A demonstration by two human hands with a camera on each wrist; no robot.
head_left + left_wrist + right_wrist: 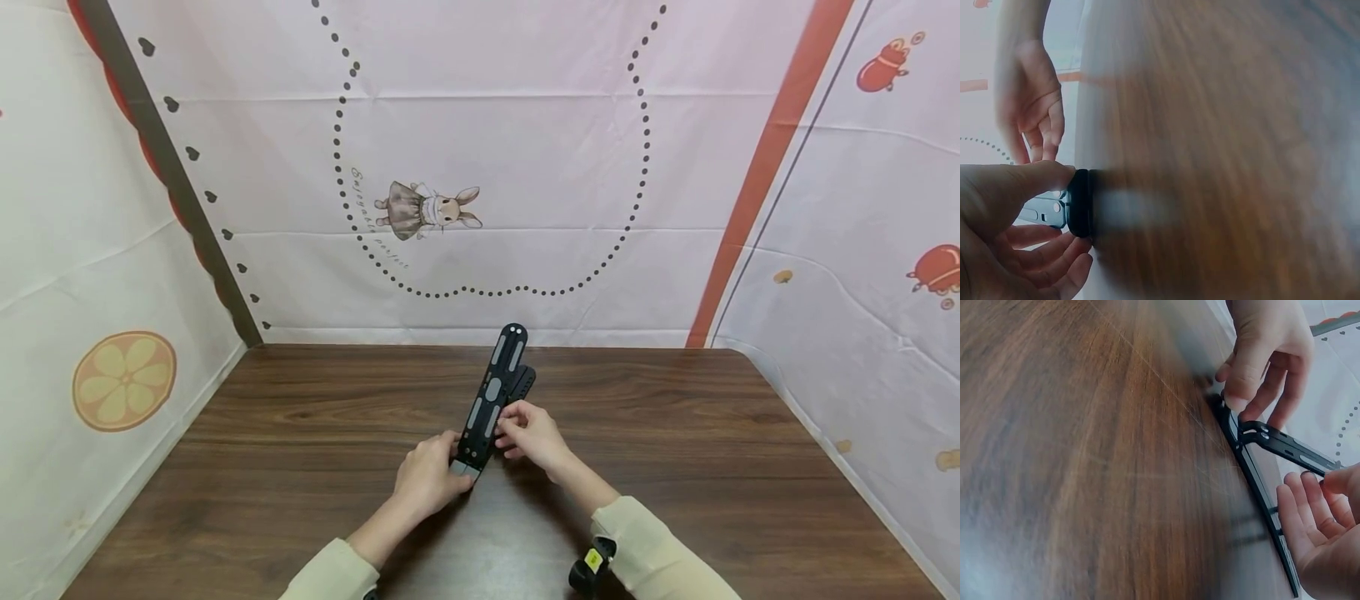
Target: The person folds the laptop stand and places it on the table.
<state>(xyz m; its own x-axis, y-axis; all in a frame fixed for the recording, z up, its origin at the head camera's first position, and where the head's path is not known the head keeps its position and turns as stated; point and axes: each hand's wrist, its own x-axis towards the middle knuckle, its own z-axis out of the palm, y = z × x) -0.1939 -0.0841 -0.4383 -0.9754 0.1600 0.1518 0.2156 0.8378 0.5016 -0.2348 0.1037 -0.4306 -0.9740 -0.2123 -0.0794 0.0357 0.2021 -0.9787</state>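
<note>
A black folding laptop stand with grey pads is partly unfolded on the table, slanting away from me. My left hand grips its near, hinged end, thumb on one side and fingers on the other. At the stand's right edge, my right hand pinches the raised arm between thumb and forefinger. The right wrist view shows this raised arm angled up from a long base bar on the table. In the left wrist view the left thumb and fingers surround the stand's dark end; much of the stand is hidden there.
The brown wood-grain table extends around both hands. Behind it hangs a pale printed cloth with a rabbit figure, and similar cloth lines both sides. A black wrist camera sits by the right sleeve.
</note>
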